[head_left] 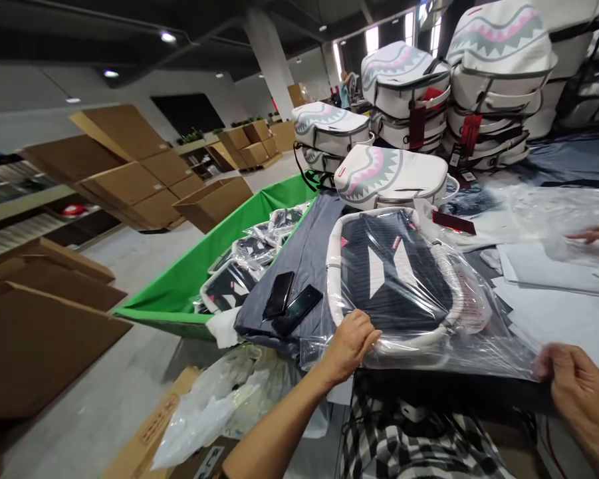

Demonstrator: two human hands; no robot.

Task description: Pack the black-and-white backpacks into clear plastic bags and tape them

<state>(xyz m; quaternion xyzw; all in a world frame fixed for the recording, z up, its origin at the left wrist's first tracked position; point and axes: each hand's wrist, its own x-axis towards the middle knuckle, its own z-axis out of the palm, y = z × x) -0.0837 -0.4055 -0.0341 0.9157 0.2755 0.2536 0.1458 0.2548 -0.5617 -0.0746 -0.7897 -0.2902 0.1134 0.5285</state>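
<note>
A black and white backpack (pixel 403 273) lies flat on the table inside a clear plastic bag (pixel 479 356). My left hand (pixel 352 346) is closed on the bag's near side, by the lower left of the backpack, with its fingers curled over the film. At the bag's near right corner, my right hand (pixel 578 379) pinches the loose edge between thumb and fingers; its fingertips are slightly blurred. A dark red tag (pixel 453 223) lies by the top right of the backpack. White backpacks with a shark-mouth print (pixel 391 174) stand just beyond.
Two phones (pixel 298 309) rest on the dark cloth at left. Beside the table, a green bin (pixel 169 299) holds several bagged backpacks. Another person's hand (pixel 598 236) touches plastic film at right. Cardboard boxes (pixel 129 183) stand on the floor. Stacked backpacks (pixel 498 100) rise at the back.
</note>
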